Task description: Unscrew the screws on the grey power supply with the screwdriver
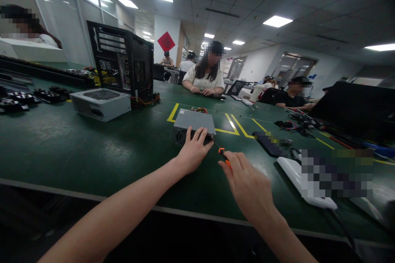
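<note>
A grey power supply unit lies on the green table mat, inside a yellow taped outline. My left hand rests on its near edge, fingers spread over the fan side. My right hand grips an orange-handled screwdriver; its thin shaft points at the unit's near right corner.
A second power supply and an open black computer case stand at the left. Black fans lie far left. A white tray and cables sit at the right. Other people sit across the table.
</note>
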Demonstrator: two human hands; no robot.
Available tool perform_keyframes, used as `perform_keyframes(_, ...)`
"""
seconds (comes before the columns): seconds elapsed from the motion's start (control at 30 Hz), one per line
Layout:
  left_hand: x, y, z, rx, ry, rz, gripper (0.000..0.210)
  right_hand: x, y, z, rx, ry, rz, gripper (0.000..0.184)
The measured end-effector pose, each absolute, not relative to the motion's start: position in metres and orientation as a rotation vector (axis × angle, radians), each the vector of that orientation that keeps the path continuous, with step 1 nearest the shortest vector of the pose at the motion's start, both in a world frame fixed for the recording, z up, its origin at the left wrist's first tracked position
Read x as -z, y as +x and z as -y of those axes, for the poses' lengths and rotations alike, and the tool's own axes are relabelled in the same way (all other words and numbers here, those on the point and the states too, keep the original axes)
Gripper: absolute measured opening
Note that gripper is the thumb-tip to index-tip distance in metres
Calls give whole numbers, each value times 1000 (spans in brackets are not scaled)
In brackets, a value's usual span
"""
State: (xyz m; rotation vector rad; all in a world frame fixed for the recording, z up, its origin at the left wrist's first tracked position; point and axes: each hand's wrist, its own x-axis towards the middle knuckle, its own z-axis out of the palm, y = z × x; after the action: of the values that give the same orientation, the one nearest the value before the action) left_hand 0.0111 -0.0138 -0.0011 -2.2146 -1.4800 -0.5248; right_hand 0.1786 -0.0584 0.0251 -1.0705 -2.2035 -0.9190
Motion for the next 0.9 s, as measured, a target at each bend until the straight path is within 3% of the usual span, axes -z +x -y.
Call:
perform_keyframes(0.53,2,10,14,498,-2220,1474,43,-24,175,62,965,-909,2290,25)
perform_keyframes(0.7,1,10,15,496,-2224,1475,42,-26,176,61,969,-1083,2170,22)
perform_keyframes(0.9,0,11,15,492,-2224,1475,41,-21,174,64,964,-893,2295,24)
